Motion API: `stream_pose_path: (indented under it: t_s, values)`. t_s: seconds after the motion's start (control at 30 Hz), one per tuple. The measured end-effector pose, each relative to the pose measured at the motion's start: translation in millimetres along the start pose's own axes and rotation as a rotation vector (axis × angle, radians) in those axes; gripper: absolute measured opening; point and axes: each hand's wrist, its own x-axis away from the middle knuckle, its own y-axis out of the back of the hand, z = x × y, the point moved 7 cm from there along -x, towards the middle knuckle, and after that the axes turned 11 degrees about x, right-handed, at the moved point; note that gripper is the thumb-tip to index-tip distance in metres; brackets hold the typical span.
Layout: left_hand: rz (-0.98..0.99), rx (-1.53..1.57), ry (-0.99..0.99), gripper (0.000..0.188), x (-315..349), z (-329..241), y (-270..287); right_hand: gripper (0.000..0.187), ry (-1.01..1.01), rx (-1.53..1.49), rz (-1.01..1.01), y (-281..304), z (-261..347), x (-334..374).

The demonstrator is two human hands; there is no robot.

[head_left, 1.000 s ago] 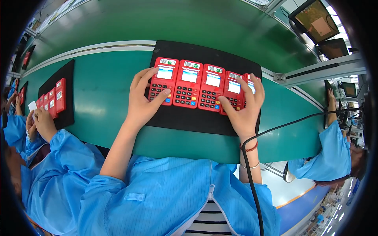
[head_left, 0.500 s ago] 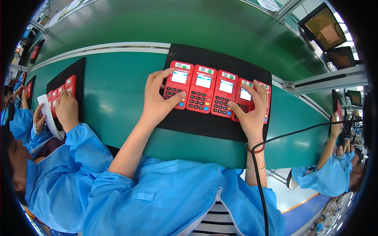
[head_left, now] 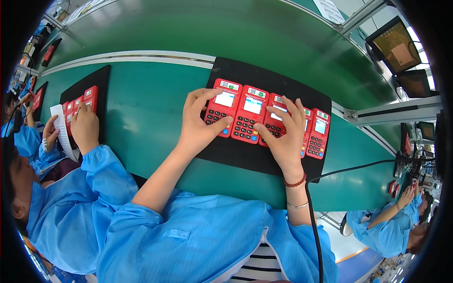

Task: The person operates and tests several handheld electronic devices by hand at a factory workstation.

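Note:
Several red payment terminals with lit screens and black keypads lie side by side on a black mat (head_left: pixel 226 153). My left hand (head_left: pixel 194 123) rests over the leftmost terminal (head_left: pixel 223 99), fingers apart. Its index fingertip lies by the upper screen and its thumb over the right of the keypad. My right hand (head_left: pixel 286 137) spreads over the third terminal (head_left: pixel 274 123). Its thumb tip is by the right edge of the second terminal (head_left: pixel 253 104), and its fingers cover part of the fourth. The rightmost terminal (head_left: pixel 320 126) stands slightly apart, untouched.
A black cable (head_left: pixel 310 207) passes by my right wrist. A co-worker's hand (head_left: pixel 86 129) reaches over red terminals on another mat (head_left: pixel 101 101) to the left; the other holds a paper sheet (head_left: pixel 62 127). A metal frame (head_left: pixel 396 109) and monitors (head_left: pixel 394 43) stand at right.
My right hand has moved left, from over the fourth terminal to over the third, uncovering the rightmost one. My left hand stays over the leftmost terminal. The view has shifted slightly.

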Motion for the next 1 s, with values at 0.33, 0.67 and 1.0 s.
stream_pose_path:
  t_s: [0.33, 0.67, 1.0]
  values:
    - [0.002, -0.013, 0.007, 0.058, 0.2, 1.7, 0.4, 0.036, 0.04, -0.033, -0.024, -1.9, 1.8, 1.0]
    - [-0.006, 0.006, 0.002, 0.057, -3.7, 3.4, 1.1, 0.032, 0.087, -0.018, -0.043, -2.5, 4.3, -2.9]
    - [-0.018, 0.01, 0.013, 0.056, -1.3, 1.6, 1.4, 0.029, 0.098, -0.019, -0.029, -3.8, 7.0, -0.8]
